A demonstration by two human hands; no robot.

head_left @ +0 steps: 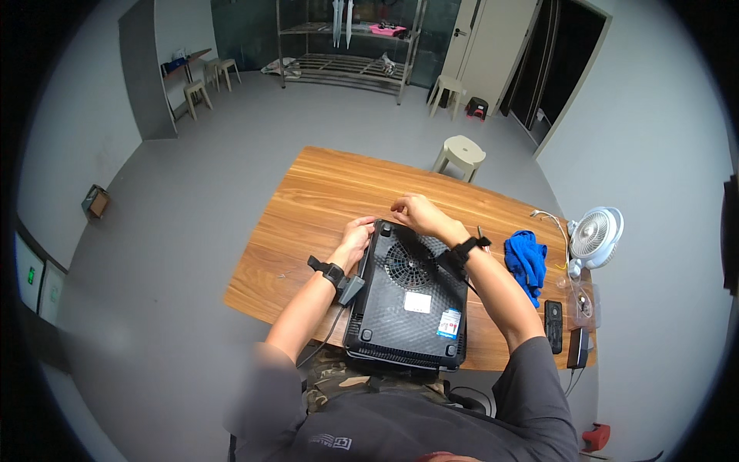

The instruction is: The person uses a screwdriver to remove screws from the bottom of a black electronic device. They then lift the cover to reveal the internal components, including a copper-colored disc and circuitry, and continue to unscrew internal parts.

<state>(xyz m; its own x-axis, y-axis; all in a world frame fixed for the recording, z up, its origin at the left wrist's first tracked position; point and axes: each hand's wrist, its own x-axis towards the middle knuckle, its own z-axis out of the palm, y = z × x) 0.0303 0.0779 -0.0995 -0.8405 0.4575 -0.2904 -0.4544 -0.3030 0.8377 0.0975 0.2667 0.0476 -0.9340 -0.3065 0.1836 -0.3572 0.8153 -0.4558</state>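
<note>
Lying feet-up on the brown wooden worktop (285, 208), a black rectangular appliance (396, 312) is held at its far-left corner by the left hand (356, 236); the right hand (418, 213) curls nearby, contents unclear.

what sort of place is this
Probably a plain workroom or small workshop: a black appliance with its vented underside showing on a wooden table, plastic stools and a metal rack beyond.

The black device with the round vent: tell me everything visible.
The black device is flat and rectangular, apparently textured plastic, with corner feet, a round vent grille, a white label and a blue-and-white sticker. It lies vent side up on the wooden table; the left hand touches its far left corner.
</note>
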